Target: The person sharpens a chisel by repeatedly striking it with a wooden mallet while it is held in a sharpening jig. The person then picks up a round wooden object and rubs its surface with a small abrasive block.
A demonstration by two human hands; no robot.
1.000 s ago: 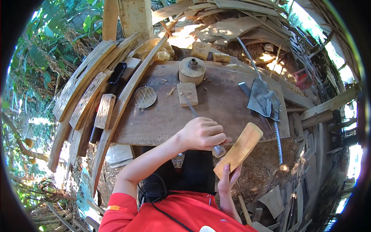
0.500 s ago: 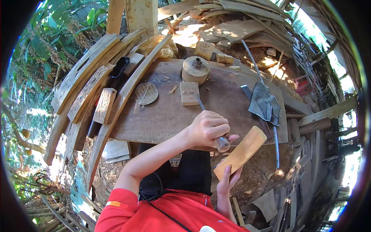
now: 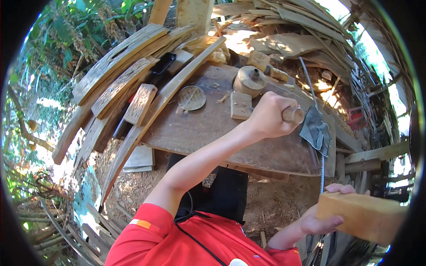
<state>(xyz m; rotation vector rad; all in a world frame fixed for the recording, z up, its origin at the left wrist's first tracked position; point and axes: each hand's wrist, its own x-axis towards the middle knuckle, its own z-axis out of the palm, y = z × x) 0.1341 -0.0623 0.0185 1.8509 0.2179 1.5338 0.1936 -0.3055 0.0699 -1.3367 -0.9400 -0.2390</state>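
My left hand (image 3: pixel 271 116) is closed in a fist around the wooden handle of a chisel (image 3: pixel 293 115). Its handle end faces me, and the blade is hidden behind the hand. At the lower right, my right hand (image 3: pixel 330 221) grips a smooth, pale wooden block (image 3: pixel 361 217) by one end, fingers over the top and thumb on the near side. The block is raised off to the right of the workbench (image 3: pixel 213 146). Just beyond my left wrist a small square piece of wood (image 3: pixel 240 105) rests on the bench, against a round wooden piece (image 3: pixel 250 82) with a metal fitting on top.
Long planks (image 3: pixel 159 95) lean along the bench's left side, with a carved block (image 3: pixel 141 104) and a black tray (image 3: pixel 163 63) among them. A round disc (image 3: pixel 191 98) lies on the bench. Grey cloth (image 3: pixel 316 131) hangs over the right edge. Stacked boards (image 3: pixel 288 44) fill the back.
The right hand has swung the wooden block outward to the right and up. My left hand, with the chisel, has shifted right and farther over the bench. The view has turned somewhat.
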